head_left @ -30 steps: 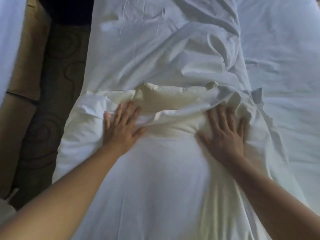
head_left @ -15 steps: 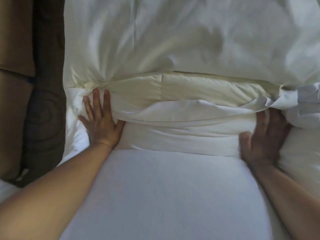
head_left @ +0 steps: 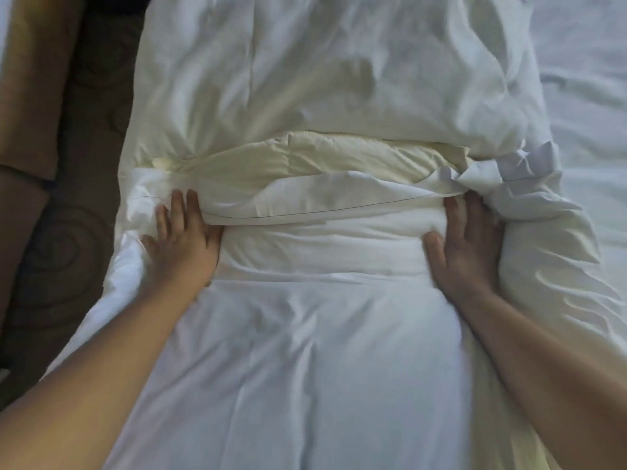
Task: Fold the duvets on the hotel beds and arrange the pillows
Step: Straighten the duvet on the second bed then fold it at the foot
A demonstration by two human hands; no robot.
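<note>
The white duvet (head_left: pixel 322 351) lies lengthwise on the bed, running away from the camera, with a thick fold bunched across its middle. A band of cream inner layer (head_left: pixel 305 157) shows in the gap above that fold, and how far it runs under the cover is hidden. The left hand (head_left: pixel 183 245) lies flat on the left end of the fold, fingers straight and slightly apart, with the thumb against the fold's edge. The right hand (head_left: pixel 468 252) presses flat at the right end, fingers straight and close together, their tips lost under rumpled cover. Both forearms are cut off by the lower corners. The near end of the duvet runs out of the bottom edge and its far end out of the top. To the right lies wrinkled white bed sheet (head_left: pixel 583 96). To the left is dark swirl-patterned carpet (head_left: pixel 68 232), then a brown surface (head_left: pixel 30 79) too blurred to identify.
</note>
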